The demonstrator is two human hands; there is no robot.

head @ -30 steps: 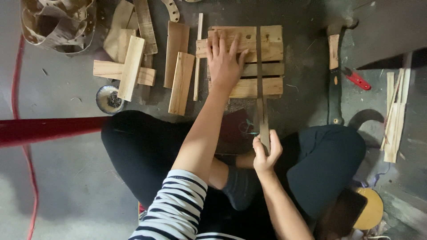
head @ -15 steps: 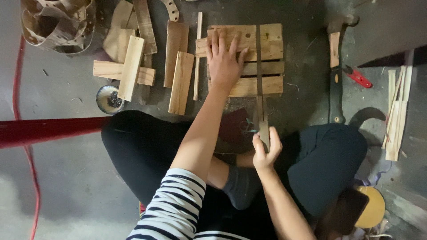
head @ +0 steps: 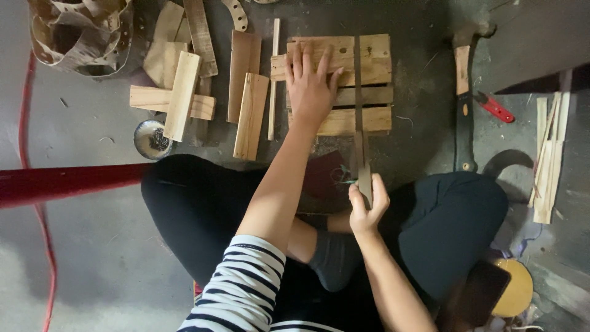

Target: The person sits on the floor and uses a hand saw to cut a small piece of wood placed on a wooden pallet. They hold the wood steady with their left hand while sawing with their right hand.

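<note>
My left hand [head: 310, 83] lies flat, fingers spread, palm down on the wooden slat panel [head: 369, 67] on the floor [head: 92, 258], pressing it, not gripping anything. My right hand [head: 367, 206] is clenched around the near end of a long thin saw blade [head: 358, 92]; the blade runs away from me, straight across the panel's slats, just right of my left hand. Whether the blade sits in a cut or on top of the wood, I cannot tell.

The panel is far centre, several pale horizontal boards side by side, just beyond my crossed legs [head: 203, 209] in black trousers. My striped sleeve [head: 246, 289] shows on the left arm, bottom of view.

Left of the panel: a thin upright strip [head: 273, 80], then two loose planks [head: 249, 92] lying lengthwise, one darker, one pale. Further left a crossed pair of boards [head: 178, 98] and more offcuts behind. A small round tin [head: 150, 138] sits just near them, by my left knee. Far left corner holds a woven basket [head: 80, 31]. A red bar [head: 67, 183] runs in from the left edge to my knee, a red cord [head: 27, 123] curves along the floor beside it.

Right of the panel: a hatchet with a dark handle [head: 464, 117], lengthwise, then a red-handled tool [head: 495, 109]. Far right, a bundle of thin sticks [head: 549, 160]. Near right, a yellow round thing [head: 519, 286], partly hidden by my leg.
</note>
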